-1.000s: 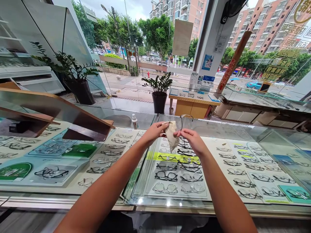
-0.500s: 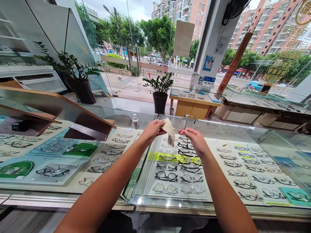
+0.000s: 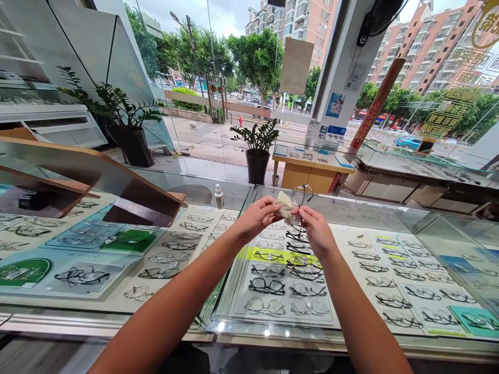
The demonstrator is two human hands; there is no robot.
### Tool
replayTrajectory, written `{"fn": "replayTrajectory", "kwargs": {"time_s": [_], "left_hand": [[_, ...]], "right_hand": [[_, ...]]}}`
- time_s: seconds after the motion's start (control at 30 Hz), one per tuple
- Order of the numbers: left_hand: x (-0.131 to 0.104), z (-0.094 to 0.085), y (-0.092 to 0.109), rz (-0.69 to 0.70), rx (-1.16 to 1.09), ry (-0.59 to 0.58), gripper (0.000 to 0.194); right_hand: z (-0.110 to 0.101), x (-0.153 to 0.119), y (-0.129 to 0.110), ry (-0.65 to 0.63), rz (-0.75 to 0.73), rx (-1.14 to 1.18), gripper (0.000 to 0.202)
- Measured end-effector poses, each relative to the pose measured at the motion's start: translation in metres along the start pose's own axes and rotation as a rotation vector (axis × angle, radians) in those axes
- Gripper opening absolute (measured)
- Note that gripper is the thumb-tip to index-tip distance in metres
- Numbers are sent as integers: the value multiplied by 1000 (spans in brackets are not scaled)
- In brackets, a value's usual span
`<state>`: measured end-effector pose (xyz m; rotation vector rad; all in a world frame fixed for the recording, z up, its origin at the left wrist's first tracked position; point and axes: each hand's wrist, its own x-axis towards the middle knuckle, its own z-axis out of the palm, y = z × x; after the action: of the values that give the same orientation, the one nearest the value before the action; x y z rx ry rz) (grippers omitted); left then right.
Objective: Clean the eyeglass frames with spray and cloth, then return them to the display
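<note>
Above the glass display case, my left hand (image 3: 260, 217) pinches a cream cleaning cloth (image 3: 286, 203). My right hand (image 3: 315, 228) is closed on a pair of dark-framed eyeglasses (image 3: 307, 196), holding them up with one lens to the upper right of the fingers. The cloth now lies against the near part of the glasses, and the two hands are close together. Folds of cloth and my fingers hide part of the frame. To the left of my hands, a small white bottle (image 3: 219, 197) stands upright on the glass top.
Rows of eyeglasses (image 3: 267, 284) lie inside the glass display case (image 3: 234, 328) under my forearms. A wooden stand (image 3: 128, 189) rests on the counter at the left. Beyond the counter are a potted plant (image 3: 257, 167) and a wooden cabinet (image 3: 307, 176).
My left hand has moved right with the cloth and brought it against the glasses. The hands are closer together now. The right hand keeps its hold on the glasses.
</note>
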<state>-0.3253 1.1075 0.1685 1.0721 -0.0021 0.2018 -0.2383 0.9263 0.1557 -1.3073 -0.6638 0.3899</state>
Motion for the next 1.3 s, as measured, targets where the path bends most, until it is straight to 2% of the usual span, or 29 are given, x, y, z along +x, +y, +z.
{"fn": "replayTrajectory", "kwargs": {"time_s": [0.43,0.67,0.77,1.0,1.3], "left_hand": [[3,-1,-2,11,59,14,43],[10,-12,-5,-16,-31,210,34],[11,-13,-4,40,-53,189,34],[5,-4,-1,106,-41,28,34],[7,-5,-6,172,-11,147,38]], "right_hand": [[3,1,-2,36,17,-9,27],[0,-1,-6,27,-2,-26,25],[3,-3,-7,-6,-1,-55,26],[8,-5,-5,-19,5,-103,26],[16,-9,-8,-82,24,-78,26]]}}
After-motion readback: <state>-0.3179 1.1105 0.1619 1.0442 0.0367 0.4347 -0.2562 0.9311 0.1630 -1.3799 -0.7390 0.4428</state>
